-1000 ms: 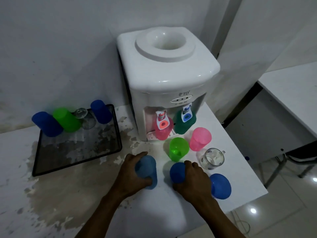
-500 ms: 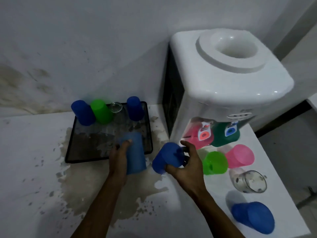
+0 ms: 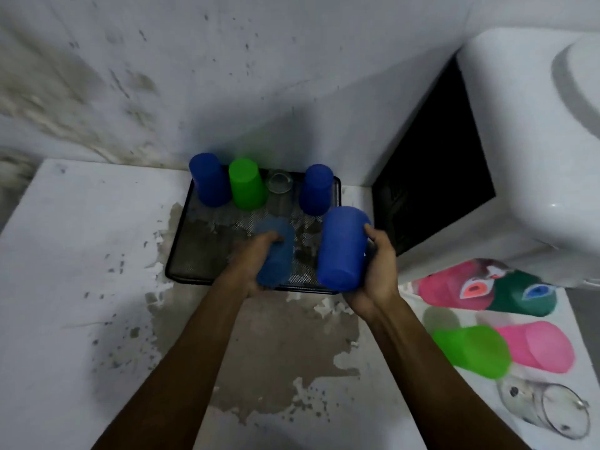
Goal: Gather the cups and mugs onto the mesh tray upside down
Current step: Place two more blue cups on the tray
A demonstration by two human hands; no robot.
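The black mesh tray (image 3: 194, 254) lies on the white counter by the wall. Along its far edge stand, upside down, a blue cup (image 3: 209, 180), a green cup (image 3: 245, 184), a clear glass mug (image 3: 280, 186) and another blue cup (image 3: 316, 189). My left hand (image 3: 256, 261) grips a light blue cup (image 3: 276, 254) over the tray's near half, its base pointing away from me. My right hand (image 3: 376, 271) holds a dark blue cup (image 3: 342, 248) over the tray's right near corner, tilted base up.
A white water dispenser (image 3: 519, 157) stands at the right, with a pink cup (image 3: 444, 287) and a dark green cup (image 3: 519, 297) under its taps. On the counter in front lie a green cup (image 3: 470, 350), a pink cup (image 3: 535, 347) and a clear glass mug (image 3: 545, 407). The counter surface is stained and peeling.
Both hands lifted their blue cups from the counter by the dispenser and carried them left, over the tray. The cups have turned base up. My view swung left.
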